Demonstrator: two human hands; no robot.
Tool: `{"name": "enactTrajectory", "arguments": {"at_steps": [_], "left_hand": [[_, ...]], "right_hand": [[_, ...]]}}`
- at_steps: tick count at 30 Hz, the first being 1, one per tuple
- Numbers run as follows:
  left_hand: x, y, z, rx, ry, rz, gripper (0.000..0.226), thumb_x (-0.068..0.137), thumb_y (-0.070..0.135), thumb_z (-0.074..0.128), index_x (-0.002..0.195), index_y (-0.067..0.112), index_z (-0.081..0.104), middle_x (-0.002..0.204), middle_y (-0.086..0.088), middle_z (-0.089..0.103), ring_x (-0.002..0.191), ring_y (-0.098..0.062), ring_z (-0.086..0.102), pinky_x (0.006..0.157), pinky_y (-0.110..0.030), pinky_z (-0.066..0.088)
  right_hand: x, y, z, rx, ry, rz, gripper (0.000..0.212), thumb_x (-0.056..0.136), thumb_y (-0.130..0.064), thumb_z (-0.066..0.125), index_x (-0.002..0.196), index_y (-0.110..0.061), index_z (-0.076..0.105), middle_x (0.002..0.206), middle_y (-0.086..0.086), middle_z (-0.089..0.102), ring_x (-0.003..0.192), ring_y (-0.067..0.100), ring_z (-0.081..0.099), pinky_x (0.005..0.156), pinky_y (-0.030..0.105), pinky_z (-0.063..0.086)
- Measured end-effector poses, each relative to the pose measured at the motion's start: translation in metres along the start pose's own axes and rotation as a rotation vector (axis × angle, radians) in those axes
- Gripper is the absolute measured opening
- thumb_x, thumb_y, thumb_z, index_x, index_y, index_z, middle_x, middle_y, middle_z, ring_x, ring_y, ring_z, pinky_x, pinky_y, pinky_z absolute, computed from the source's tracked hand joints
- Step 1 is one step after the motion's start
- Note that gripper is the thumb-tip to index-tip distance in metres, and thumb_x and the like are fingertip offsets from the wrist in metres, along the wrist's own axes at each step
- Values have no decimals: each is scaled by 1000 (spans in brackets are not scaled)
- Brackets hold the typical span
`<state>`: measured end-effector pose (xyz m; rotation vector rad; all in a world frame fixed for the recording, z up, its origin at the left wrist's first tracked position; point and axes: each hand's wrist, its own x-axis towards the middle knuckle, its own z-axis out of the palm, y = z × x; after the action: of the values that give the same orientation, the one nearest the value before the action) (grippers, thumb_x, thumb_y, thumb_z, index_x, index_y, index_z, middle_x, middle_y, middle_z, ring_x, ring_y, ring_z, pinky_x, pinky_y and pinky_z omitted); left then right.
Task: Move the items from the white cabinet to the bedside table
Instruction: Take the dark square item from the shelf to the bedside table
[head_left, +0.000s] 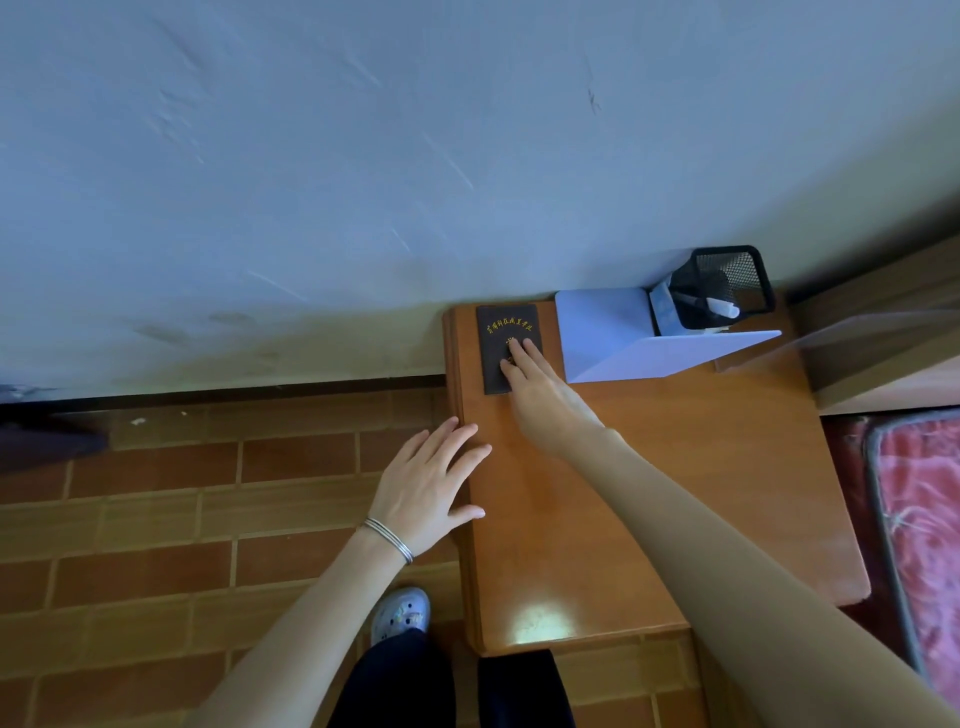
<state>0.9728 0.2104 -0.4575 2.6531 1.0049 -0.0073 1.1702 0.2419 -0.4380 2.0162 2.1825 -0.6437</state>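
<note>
A dark booklet (496, 332) with gold lettering lies flat at the back left corner of the wooden bedside table (701, 467), against the wall. My right hand (540, 382) reaches over the table with straight fingers resting on the booklet's cover. My left hand (428, 486), a bracelet on its wrist, lies flat with spread fingers on the table's left edge. A pale blue bookend (608, 332) stands to the right of the booklet. Behind the bookend is a black mesh pen holder (737, 275) with a few items inside. The white cabinet is out of view.
A grey-white wall (415, 156) rises right behind the table. Brick-patterned floor (182, 519) lies to the left, with my shoe (402, 613) and dark trouser legs below. A red patterned mattress (919, 519) sits at the right edge, with a wooden headboard (883, 332) above it.
</note>
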Motion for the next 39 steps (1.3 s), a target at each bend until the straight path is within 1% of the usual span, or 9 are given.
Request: {"name": "enactTrajectory", "arguments": {"at_steps": [7, 12, 15, 18, 25, 31, 35, 37, 39], "left_hand": [[4, -5, -2, -20, 1, 19, 71, 62, 55, 76, 122, 20, 58, 132, -10, 52, 123, -28, 49, 94, -42, 42], [4, -6, -2, -36, -2, 15, 70, 63, 52, 77, 121, 20, 58, 131, -10, 52, 121, -28, 50, 93, -42, 44], [4, -5, -2, -39, -3, 15, 69, 63, 52, 77, 121, 19, 58, 131, -10, 52, 121, -29, 50, 93, -42, 44], [4, -5, -4, -36, 3, 16, 69, 62, 51, 78, 120, 18, 59, 129, -11, 53, 119, -29, 52, 91, -42, 45], [4, -4, -3, -30, -4, 17, 69, 64, 50, 77, 121, 18, 57, 131, -11, 52, 121, -29, 50, 93, -43, 44], [7, -1, -6, 1, -28, 2, 66, 62, 46, 80, 118, 17, 60, 128, -13, 54, 121, -31, 50, 93, -44, 44], [11, 2, -22, 51, -30, -39, 60, 65, 40, 80, 116, 13, 62, 123, -15, 58, 117, -32, 52, 91, -45, 45], [15, 4, -42, 79, -25, -54, 56, 68, 40, 78, 115, 13, 63, 118, -14, 61, 113, -31, 56, 92, -45, 45], [20, 6, -70, 102, -16, -62, 52, 70, 41, 75, 113, 14, 64, 112, -11, 64, 107, -29, 59, 91, -45, 45]], "right_hand": [[26, 8, 0, -21, 17, 60, 37, 86, 10, 32, 121, 6, 43, 142, 23, 32, 141, 33, 9, 107, 44, 33], [20, 10, -3, -36, -38, 105, 41, 88, 7, 33, 129, 3, 38, 149, 19, 21, 141, 34, 5, 108, 42, 31], [20, 11, -7, -40, -49, 128, 38, 88, 5, 32, 126, 4, 39, 146, 20, 25, 141, 34, 7, 110, 41, 27], [20, 11, -17, -34, -62, 145, 38, 91, 4, 33, 128, 3, 39, 150, 17, 20, 141, 32, 8, 111, 37, 22], [18, 7, -22, -74, -92, 183, 38, 89, 4, 36, 126, 4, 41, 150, 17, 18, 140, 34, 11, 108, 39, 30], [6, 9, -17, -48, -7, 127, 44, 87, 6, 35, 131, 3, 34, 151, 19, 15, 140, 35, 7, 110, 36, 19], [-13, 8, -29, -4, 55, 19, 52, 89, 4, 36, 140, 1, 25, 150, 19, 19, 140, 31, 11, 112, 35, 14], [-24, 3, -45, 8, 84, -38, 51, 89, 0, 42, 139, 2, 29, 147, 20, 29, 139, 31, 19, 111, 38, 21], [-36, -3, -69, -2, 151, -101, 47, 86, -3, 50, 131, 3, 42, 135, 22, 45, 130, 35, 37, 103, 46, 36]]}}
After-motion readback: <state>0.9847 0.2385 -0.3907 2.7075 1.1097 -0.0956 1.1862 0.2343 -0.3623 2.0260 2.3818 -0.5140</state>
